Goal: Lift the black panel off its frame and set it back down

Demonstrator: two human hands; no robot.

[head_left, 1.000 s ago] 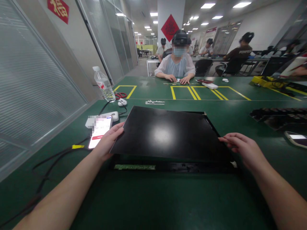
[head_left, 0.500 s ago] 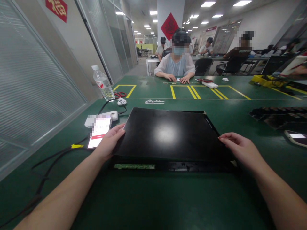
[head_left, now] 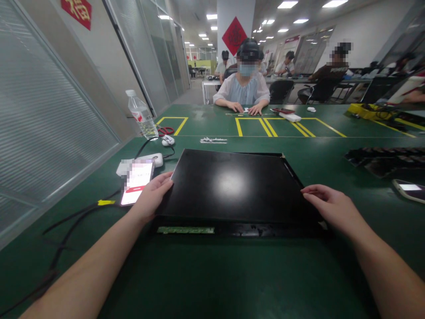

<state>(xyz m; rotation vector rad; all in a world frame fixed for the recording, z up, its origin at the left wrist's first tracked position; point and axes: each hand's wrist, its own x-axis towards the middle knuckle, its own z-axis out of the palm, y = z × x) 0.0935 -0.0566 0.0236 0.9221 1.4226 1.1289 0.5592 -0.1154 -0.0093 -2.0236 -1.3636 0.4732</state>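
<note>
A flat black screen panel [head_left: 212, 190] with a bright glare spot lies askew over a black frame [head_left: 265, 229], whose far right corner sticks out from beneath. Along the near edge shows a green circuit board strip [head_left: 186, 230]. My left hand [head_left: 156, 192] grips the panel's left edge, thumb on top and fingers partly hidden below. At the right side, my right hand [head_left: 323, 201] pinches the edge with thumb and forefinger; whether the frame is also between those fingers I cannot tell.
Left of the panel lie a lit phone [head_left: 137, 181], a white power bank [head_left: 157, 159], black cables [head_left: 66, 235] and a water bottle [head_left: 142, 115]. Red scissors [head_left: 166, 131] are behind. Another phone [head_left: 410, 189] lies at right. A co-worker [head_left: 245, 88] sits opposite, hands on the table.
Almost nothing differs. Both hands keep their places on the panel's edges, and the view has shifted very slightly.
</note>
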